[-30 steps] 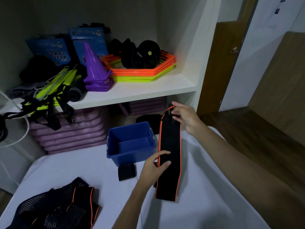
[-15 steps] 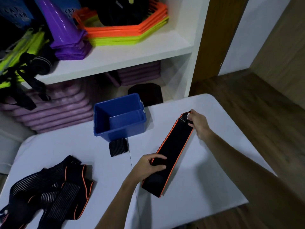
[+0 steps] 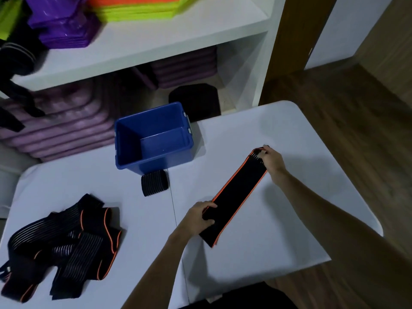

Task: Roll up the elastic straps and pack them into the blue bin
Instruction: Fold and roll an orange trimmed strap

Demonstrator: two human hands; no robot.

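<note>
On the white surface (image 3: 278,139), near the empty blue plastic bin (image 3: 153,139), a long flat black elastic strap with orange edges (image 3: 237,192) lies stretched diagonally, its far end pinched by the right hand (image 3: 273,161) and its near end gripped by the left hand's (image 3: 198,219) curled fingers (image 3: 209,206).

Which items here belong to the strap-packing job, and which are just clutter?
Job:
- black orange-edged elastic strap, laid flat, gripped by left hand and right hand
- empty blue plastic bin
- rolled black strap beside bin
- heap of unrolled black straps

Lying about:
- purple cones
- orange and lime hexagon rings
- purple mats
</note>
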